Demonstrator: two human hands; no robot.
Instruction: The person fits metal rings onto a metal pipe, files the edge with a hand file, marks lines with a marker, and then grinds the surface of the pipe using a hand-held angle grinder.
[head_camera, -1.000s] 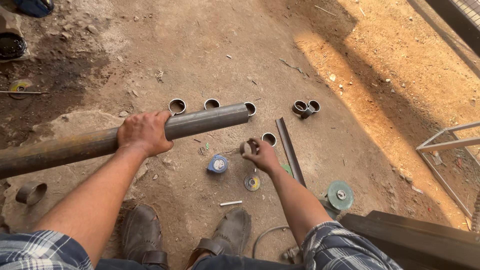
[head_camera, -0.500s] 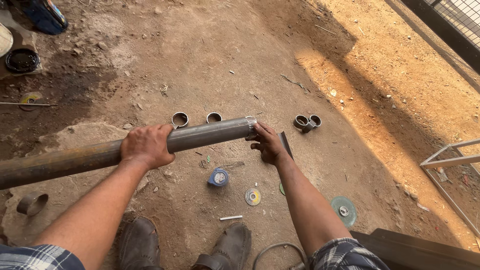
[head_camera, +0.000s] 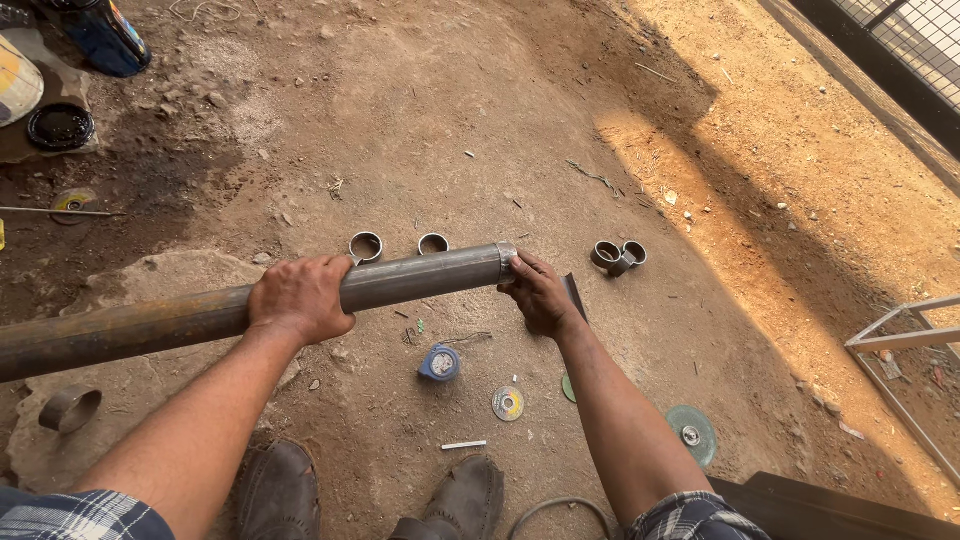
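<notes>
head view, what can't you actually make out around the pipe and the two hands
- Steel pipe: its far length is cut off by the left edge of the head view.
- Pipe's open end: covered by the right hand, so whether a ring sits on it is unclear.
- Left hand: its fingers wrap under the pipe, hidden.
- Dark flat bar: mostly hidden behind the right hand.
- Tape measure: too small for detail.

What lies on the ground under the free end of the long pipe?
Beyond the pipe two short metal rings lie on the dirt; nearer, a blue tape measure. The right hand covers what is directly beneath the end.
</notes>
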